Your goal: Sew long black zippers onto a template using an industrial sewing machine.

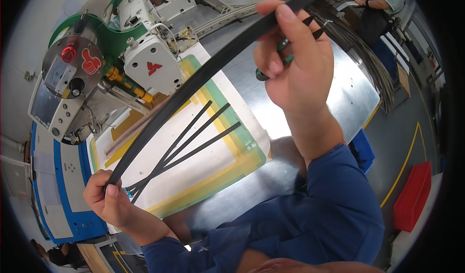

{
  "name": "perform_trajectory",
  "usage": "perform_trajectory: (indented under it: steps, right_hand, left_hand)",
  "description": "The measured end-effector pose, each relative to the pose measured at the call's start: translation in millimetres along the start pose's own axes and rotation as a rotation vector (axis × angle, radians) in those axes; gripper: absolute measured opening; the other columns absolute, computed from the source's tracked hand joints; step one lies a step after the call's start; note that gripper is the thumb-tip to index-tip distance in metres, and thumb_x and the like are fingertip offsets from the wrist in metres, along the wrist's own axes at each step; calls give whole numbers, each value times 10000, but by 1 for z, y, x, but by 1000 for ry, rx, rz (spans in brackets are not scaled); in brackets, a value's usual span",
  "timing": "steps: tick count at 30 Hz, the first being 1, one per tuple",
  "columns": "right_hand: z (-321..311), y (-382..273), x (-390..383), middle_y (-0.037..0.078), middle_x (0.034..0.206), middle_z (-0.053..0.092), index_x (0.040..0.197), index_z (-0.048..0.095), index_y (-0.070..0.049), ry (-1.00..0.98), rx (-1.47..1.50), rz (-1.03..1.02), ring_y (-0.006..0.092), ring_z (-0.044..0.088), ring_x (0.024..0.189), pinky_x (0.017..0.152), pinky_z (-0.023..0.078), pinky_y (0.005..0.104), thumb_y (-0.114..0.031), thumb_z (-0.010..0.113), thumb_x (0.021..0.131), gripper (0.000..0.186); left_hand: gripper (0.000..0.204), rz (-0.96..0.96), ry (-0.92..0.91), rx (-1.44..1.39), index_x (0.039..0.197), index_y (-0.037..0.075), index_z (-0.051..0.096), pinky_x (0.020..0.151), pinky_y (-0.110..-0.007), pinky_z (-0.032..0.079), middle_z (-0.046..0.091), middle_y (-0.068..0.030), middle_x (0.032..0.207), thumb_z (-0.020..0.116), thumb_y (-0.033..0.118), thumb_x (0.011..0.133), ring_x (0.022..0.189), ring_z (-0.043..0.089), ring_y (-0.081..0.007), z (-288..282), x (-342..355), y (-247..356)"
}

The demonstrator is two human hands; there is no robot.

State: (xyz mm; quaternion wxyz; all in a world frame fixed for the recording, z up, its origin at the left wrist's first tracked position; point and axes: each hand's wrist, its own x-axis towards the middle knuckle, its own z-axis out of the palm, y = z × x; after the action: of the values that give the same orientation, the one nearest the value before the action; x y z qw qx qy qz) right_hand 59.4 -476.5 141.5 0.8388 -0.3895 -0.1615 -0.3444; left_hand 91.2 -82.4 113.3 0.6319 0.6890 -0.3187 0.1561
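A long black flexible strip (180,94) runs diagonally from lower left to upper right. My left hand (111,200) is closed on its lower part. Higher up, my right hand (298,65) pinches the same strip, with a green-handled tool (286,45), apparently scissors, also held in its fingers; dark tips stick out past them. Beneath the strip, three narrower black strips (193,149) lie crossed on a white work mat (203,176) edged with yellow and green tape. A small teal item is partly hidden beside my left hand.
A sewing machine (150,62) with a green body stands upper left, a blue-and-white cabinet (68,210) below it. The steel tabletop (348,94) extends right, near hanging dark strips (368,65), blue (363,152) and red (411,195) bins. Another person (382,11) works at upper right.
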Motion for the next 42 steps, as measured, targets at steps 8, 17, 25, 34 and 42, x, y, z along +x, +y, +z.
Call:
perform_trajectory:
  steps: [8, 17, 25, 34, 42]
  right_hand:
    - [-3, -7, 2, 113, 835, 737, 1083, 737, -4, 35, 7, -59, 40, 467, 510, 476, 348, 219, -186, 646, 1051, 206]
    - [1, -19, 0, 63, 720, 621, 1125, 697, 43, 64, -158, -120, 86, 417, 504, 479, 317, 278, -215, 598, 1057, 285]
    - [-7, -17, 2, 26, 626, 543, 1143, 689, 52, 76, -185, -207, 76, 392, 489, 464, 301, 270, -202, 566, 1070, 292]
    - [-11, -15, 3, 16, 634, 532, 1181, 683, 63, 43, -139, -210, 71, 397, 500, 464, 300, 263, -199, 545, 1080, 312]
    - [-4, -29, 1, 112, 853, 705, 1108, 726, 13, 71, -14, -115, 169, 594, 543, 494, 482, 317, -168, 613, 1048, 222]
  left_hand:
    - [277, -16, 72, -8, 894, -55, 626, 574, -232, 271, 516, -32, 719, 709, 207, 927, 615, 398, -72, -6, 6, -6]
    - [227, 30, 109, -97, 824, -21, 574, 548, -211, 266, 498, -31, 705, 658, 157, 938, 597, 375, -58, -12, 10, -11]
    - [229, 53, 75, -118, 846, -12, 558, 568, -249, 275, 438, -14, 680, 591, 153, 1003, 589, 388, -74, -10, 10, -10]
    - [223, 21, 95, -191, 808, -10, 563, 553, -242, 287, 477, -25, 671, 636, 157, 937, 604, 379, -79, -10, 5, -4]
    - [207, -100, 37, -118, 914, -43, 609, 587, -234, 315, 522, -13, 728, 663, 155, 944, 635, 411, -68, -15, 10, -14]
